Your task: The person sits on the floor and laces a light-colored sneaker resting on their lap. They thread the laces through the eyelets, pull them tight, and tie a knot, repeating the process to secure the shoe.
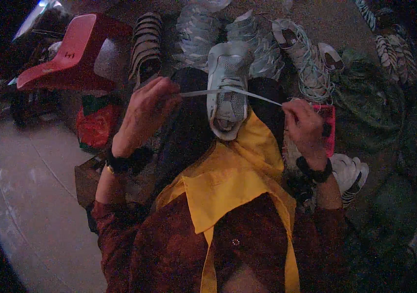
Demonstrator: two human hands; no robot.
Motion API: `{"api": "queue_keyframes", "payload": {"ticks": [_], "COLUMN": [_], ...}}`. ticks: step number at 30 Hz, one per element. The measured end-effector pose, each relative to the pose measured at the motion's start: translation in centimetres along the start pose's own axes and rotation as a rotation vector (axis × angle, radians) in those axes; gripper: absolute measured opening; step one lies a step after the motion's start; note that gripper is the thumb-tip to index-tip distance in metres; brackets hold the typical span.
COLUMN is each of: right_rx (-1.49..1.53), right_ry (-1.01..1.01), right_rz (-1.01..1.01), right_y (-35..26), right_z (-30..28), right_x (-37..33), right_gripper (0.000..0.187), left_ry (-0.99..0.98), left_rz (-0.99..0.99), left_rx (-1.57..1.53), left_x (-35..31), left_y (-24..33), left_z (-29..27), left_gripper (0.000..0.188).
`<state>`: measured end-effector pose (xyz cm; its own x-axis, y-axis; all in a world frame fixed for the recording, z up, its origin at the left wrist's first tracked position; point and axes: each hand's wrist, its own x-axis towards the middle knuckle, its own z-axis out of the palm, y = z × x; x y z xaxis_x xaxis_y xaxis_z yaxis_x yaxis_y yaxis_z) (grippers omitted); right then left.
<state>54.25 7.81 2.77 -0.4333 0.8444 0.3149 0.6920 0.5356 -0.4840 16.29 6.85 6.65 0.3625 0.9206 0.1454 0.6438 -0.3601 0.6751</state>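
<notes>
A pale sneaker (228,68) rests between my knees, its heel opening toward me and its toe pointing away. A flat white shoelace (260,95) runs out to both sides from the sneaker's lacing. My left hand (151,100) is closed on the lace end at the left. Over on the right, my right hand (306,124) pinches the other end between thumb and fingers. Both lace ends are stretched nearly straight. A yellow apron (233,176) lies across my lap below the sneaker's heel.
Stacks of pale shoe parts (198,34) stand beyond my knees. A red plastic chair (74,53) is at the far left, above a red bag (96,127). To the right are a bundle of laces (313,73), a pink tray (330,127), white shoes (352,173) and a green sack (369,102).
</notes>
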Motion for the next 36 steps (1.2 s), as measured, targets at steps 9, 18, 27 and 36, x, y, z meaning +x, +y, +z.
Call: {"api": "queue_keyframes", "payload": {"ticks": [9, 18, 27, 36], "right_rx": [-0.088, -0.114, 0.001, -0.223], "right_ry": [0.007, 0.087, 0.102, 0.111], "right_rz": [0.255, 0.621, 0.904, 0.678], "right_y": [3.3, 13.2, 19.6, 21.2], "right_z": [-3.7, -7.8, -11.4, -12.4], "right_x": [-5.3, -14.3, -20.5, -20.0], "right_gripper": [0.016, 0.013, 0.016, 0.016], "left_ry": [0.026, 0.219, 0.406, 0.337], "left_rz": [0.039, -0.122, -0.516, -0.632], "left_rx": [0.238, 0.494, 0.080, 0.620], "left_x": [-1.5, -5.4, -18.3, -19.5], "left_y": [-2.1, -6.6, -21.8, -22.0], "left_z": [-0.3, -3.0, -9.5, -14.8], "left_gripper": [0.013, 0.020, 0.035, 0.038]}}
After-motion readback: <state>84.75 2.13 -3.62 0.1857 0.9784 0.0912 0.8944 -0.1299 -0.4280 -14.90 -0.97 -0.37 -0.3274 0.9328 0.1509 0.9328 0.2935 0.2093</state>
